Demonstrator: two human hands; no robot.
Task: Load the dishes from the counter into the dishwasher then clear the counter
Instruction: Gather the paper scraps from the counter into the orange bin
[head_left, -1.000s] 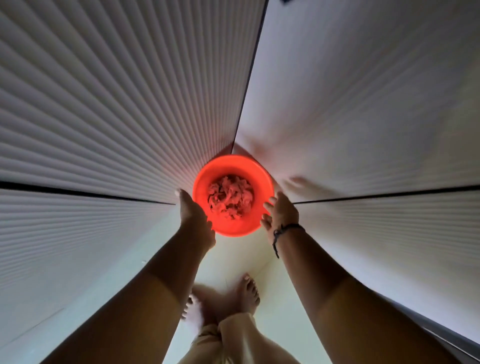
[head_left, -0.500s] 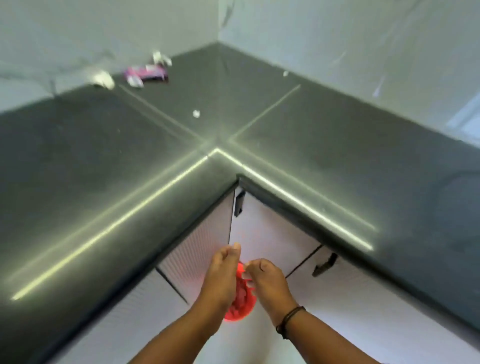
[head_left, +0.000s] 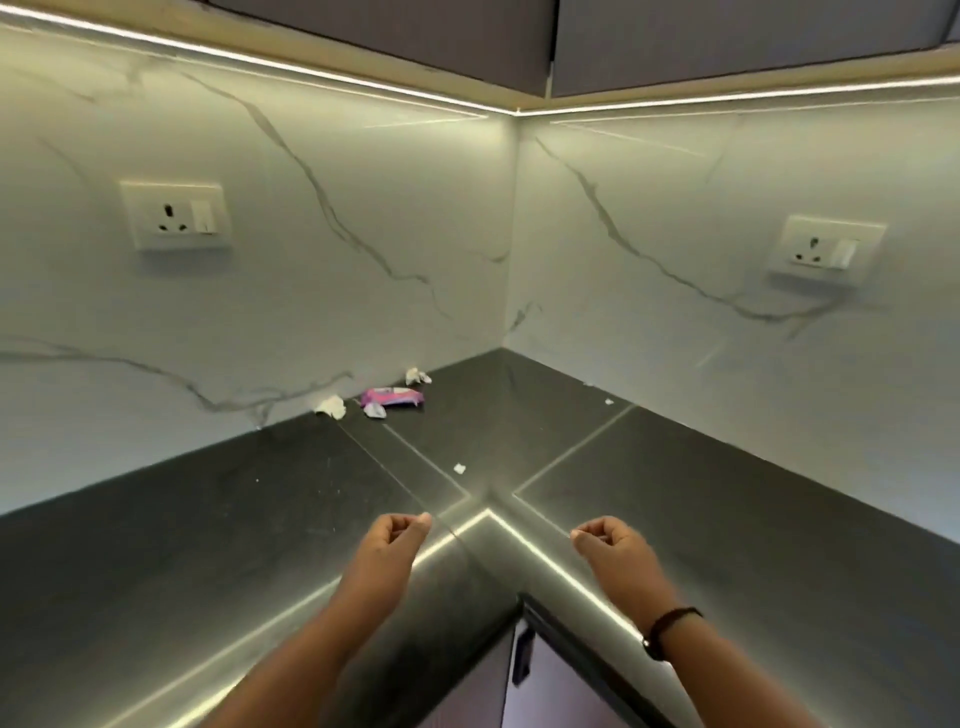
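While both hands, left (head_left: 397, 535) and right (head_left: 610, 540), are hovering curled and empty, a purple wrapper (head_left: 393, 397) and paper scraps (head_left: 331, 405) are lying at eleven o'clock on the worktop (head_left: 208, 519).

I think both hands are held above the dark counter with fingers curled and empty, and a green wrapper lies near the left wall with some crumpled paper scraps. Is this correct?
Not quite: the wrapper is purple and pink, not green, as the head view shows. The rest holds: the left hand and right hand are above the dark counter with fingers curled and empty, and crumpled scraps lie near the left wall.
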